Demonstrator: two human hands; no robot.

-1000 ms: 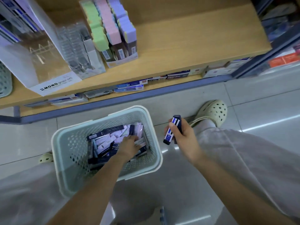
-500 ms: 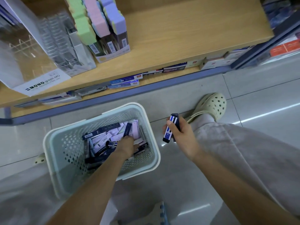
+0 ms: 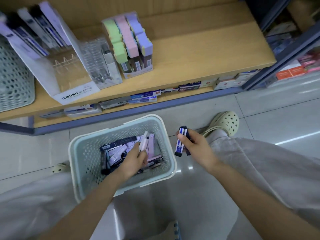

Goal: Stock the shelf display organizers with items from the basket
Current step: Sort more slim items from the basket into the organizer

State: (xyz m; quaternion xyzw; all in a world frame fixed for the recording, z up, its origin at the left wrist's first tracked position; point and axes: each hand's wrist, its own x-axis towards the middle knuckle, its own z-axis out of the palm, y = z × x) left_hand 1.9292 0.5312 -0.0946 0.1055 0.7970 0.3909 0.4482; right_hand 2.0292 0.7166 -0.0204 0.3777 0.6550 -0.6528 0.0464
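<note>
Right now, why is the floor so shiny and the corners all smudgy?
Head view: light glares in white streaks off the glossy floor tiles; the wide lens curves the wooden shelf and smears the edges, like the pale trousers; the floor basket in the middle looks fairly sharp.

Pale green basket (image 3: 78,153), blue-striped packs (image 3: 181,142)

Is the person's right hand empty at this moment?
No, the right hand grips slim blue-and-white packs beside the basket, while the left hand holds a pale pink pack over the basket's contents.
</note>
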